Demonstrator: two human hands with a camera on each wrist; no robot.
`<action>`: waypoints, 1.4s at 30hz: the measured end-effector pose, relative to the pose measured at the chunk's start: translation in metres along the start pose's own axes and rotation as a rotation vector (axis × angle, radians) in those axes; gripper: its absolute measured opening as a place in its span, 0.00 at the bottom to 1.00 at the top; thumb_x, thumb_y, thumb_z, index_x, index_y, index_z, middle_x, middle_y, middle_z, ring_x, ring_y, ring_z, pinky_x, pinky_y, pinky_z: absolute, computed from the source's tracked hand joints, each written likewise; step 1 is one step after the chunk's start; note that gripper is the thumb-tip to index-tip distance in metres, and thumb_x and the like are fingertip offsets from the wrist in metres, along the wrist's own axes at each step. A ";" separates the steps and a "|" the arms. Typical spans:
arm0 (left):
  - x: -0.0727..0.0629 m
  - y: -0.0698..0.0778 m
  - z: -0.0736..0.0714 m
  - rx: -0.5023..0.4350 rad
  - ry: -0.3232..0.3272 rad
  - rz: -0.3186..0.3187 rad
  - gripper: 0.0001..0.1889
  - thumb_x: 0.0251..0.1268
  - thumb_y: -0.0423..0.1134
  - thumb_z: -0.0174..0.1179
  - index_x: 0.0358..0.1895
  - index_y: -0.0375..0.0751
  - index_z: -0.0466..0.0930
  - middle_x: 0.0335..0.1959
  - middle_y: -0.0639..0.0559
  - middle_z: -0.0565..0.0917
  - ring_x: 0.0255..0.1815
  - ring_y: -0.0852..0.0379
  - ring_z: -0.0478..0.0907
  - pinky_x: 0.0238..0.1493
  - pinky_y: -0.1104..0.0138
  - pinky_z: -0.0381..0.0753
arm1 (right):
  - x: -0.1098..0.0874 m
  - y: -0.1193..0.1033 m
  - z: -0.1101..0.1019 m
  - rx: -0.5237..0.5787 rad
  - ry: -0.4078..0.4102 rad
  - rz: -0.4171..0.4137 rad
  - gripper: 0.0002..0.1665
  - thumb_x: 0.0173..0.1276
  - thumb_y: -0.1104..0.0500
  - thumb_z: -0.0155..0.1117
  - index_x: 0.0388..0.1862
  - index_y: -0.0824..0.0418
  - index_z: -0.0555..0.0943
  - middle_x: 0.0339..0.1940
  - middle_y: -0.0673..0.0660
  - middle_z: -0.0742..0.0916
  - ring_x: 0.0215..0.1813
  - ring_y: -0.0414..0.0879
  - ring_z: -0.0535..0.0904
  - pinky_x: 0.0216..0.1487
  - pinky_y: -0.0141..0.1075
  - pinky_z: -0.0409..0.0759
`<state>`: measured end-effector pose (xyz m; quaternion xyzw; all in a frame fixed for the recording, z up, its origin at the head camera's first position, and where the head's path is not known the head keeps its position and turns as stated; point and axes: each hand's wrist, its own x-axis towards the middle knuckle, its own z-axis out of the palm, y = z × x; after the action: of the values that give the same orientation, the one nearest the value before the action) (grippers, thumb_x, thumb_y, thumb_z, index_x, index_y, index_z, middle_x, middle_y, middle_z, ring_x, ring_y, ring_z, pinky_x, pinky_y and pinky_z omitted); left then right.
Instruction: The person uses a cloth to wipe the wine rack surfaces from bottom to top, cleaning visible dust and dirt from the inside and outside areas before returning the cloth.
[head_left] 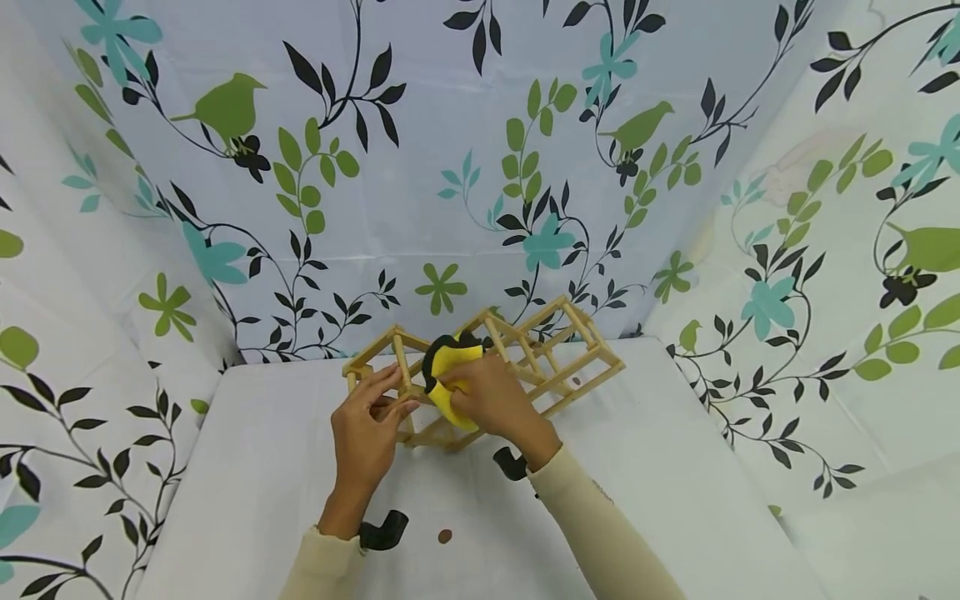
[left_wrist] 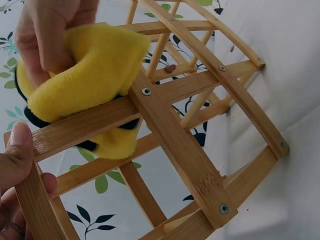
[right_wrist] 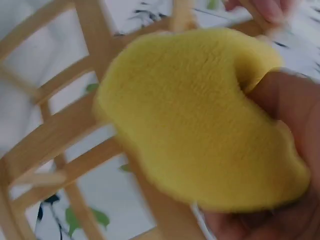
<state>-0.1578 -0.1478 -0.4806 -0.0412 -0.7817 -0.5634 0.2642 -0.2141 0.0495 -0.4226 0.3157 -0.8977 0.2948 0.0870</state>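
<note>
A folding-looking wooden rack (left_wrist: 182,155), built of bamboo slats with screws at the joints, lies across the far part of the table. At its left end my left hand (head_left: 365,429) grips a corner, the thumb (left_wrist: 19,145) on one slat and the fingers around the bar. My right hand (head_left: 491,400) holds a yellow plush cloth (right_wrist: 185,115) with dark edging. In the left wrist view the cloth wraps over a slat, with part of it hanging below. Bunched fabric hides some of the right fingers in the right wrist view.
Under the rack is a white table surface (head_left: 285,475) with a small brown spot (head_left: 445,536). Behind it hangs a leaf-and-bird patterned sheet (head_left: 420,192), with similar sheets at both sides. Black wrist mounts (head_left: 384,531) stick out beside the wrists.
</note>
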 end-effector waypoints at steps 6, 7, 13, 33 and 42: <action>0.000 0.001 -0.002 0.017 0.002 -0.003 0.29 0.56 0.29 0.78 0.64 0.36 0.85 0.66 0.47 0.86 0.44 0.49 0.89 0.47 0.84 0.82 | -0.014 -0.007 -0.015 0.292 0.290 0.143 0.19 0.70 0.63 0.70 0.55 0.47 0.92 0.57 0.54 0.92 0.41 0.46 0.86 0.37 0.32 0.88; 0.000 0.001 -0.002 0.019 0.004 0.001 0.29 0.56 0.29 0.78 0.64 0.35 0.85 0.66 0.47 0.86 0.44 0.48 0.89 0.47 0.84 0.82 | -0.016 -0.009 -0.015 0.361 0.305 0.141 0.19 0.71 0.63 0.70 0.56 0.46 0.92 0.58 0.54 0.91 0.46 0.47 0.87 0.40 0.34 0.90; 0.002 0.000 -0.002 0.032 0.002 0.030 0.27 0.58 0.22 0.75 0.64 0.34 0.85 0.66 0.46 0.85 0.43 0.47 0.89 0.47 0.85 0.82 | -0.031 -0.008 0.008 0.321 0.123 0.122 0.19 0.71 0.63 0.68 0.56 0.49 0.92 0.55 0.56 0.92 0.31 0.39 0.81 0.31 0.29 0.84; 0.001 0.002 0.000 0.030 0.000 0.009 0.28 0.57 0.28 0.77 0.64 0.35 0.86 0.66 0.47 0.86 0.44 0.49 0.88 0.45 0.85 0.81 | -0.055 -0.007 0.030 0.131 0.392 0.135 0.20 0.66 0.67 0.70 0.55 0.54 0.92 0.36 0.56 0.93 0.21 0.33 0.71 0.21 0.26 0.75; 0.000 0.004 0.001 0.049 0.001 -0.004 0.28 0.58 0.30 0.77 0.64 0.36 0.85 0.67 0.48 0.85 0.45 0.51 0.87 0.46 0.87 0.79 | -0.064 0.006 0.018 0.110 0.503 0.262 0.19 0.70 0.65 0.70 0.59 0.56 0.90 0.45 0.59 0.94 0.24 0.35 0.77 0.27 0.27 0.81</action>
<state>-0.1566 -0.1454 -0.4772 -0.0330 -0.7951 -0.5446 0.2647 -0.1668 0.0757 -0.4623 0.1180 -0.8637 0.4210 0.2509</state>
